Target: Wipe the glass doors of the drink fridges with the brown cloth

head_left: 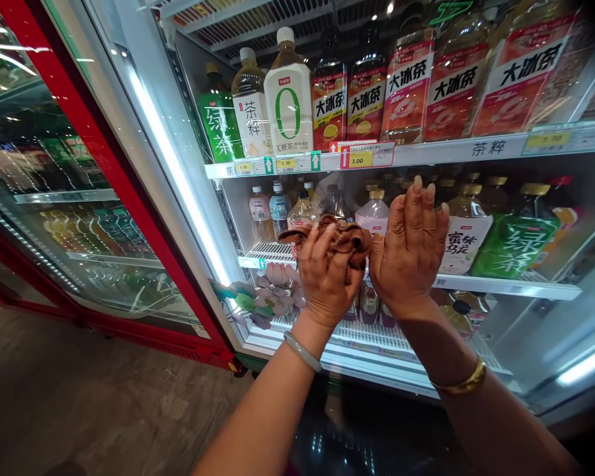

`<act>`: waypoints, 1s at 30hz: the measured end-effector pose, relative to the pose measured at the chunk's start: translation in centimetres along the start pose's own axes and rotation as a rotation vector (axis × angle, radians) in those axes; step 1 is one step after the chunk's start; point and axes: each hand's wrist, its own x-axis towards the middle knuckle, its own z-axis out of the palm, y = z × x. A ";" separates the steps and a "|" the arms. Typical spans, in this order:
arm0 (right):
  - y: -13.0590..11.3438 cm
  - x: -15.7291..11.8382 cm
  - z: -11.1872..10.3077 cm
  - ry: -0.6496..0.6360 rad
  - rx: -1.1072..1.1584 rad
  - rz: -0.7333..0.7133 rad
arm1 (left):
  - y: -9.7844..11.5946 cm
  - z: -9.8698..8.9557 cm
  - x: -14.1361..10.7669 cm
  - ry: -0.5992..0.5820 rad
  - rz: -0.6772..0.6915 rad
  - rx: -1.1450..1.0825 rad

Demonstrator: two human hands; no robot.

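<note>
My left hand (326,274), with a pale bangle at its wrist, is wrapped round a crumpled brown cloth (344,239). Close to its right, my right hand (412,248) is raised with its palm away from me and its fingers stretched upward, slightly apart. A gold bracelet (463,380) circles the right wrist. Both hands are in front of a lit drinks fridge, and its glass shows reflections. Behind them stand bottles on the middle shelf (515,285), among them a green-labelled bottle (515,244).
Large tea bottles (406,92) line the upper shelf (416,155), which has price tags. A red door frame (123,178) slants down at the left beside another stocked fridge. A flower decal (280,287) shows at the lower left of the glass. Brown floor (104,403) lies below.
</note>
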 end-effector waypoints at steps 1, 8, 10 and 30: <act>0.0 0.0 0.0 -0.004 -0.001 0.008 | -0.1 -0.1 -0.1 -0.029 0.041 -0.017; -0.2 0.1 -0.5 -0.062 -0.008 0.030 | -1.6 -0.9 2.6 0.003 -0.038 -0.009; -0.2 0.0 -0.5 -0.055 -0.011 0.025 | -0.5 -0.6 1.9 0.035 -0.142 0.009; 0.1 -0.1 -0.1 0.006 0.008 0.005 | 0.7 -0.4 -3.4 -0.046 -0.033 0.008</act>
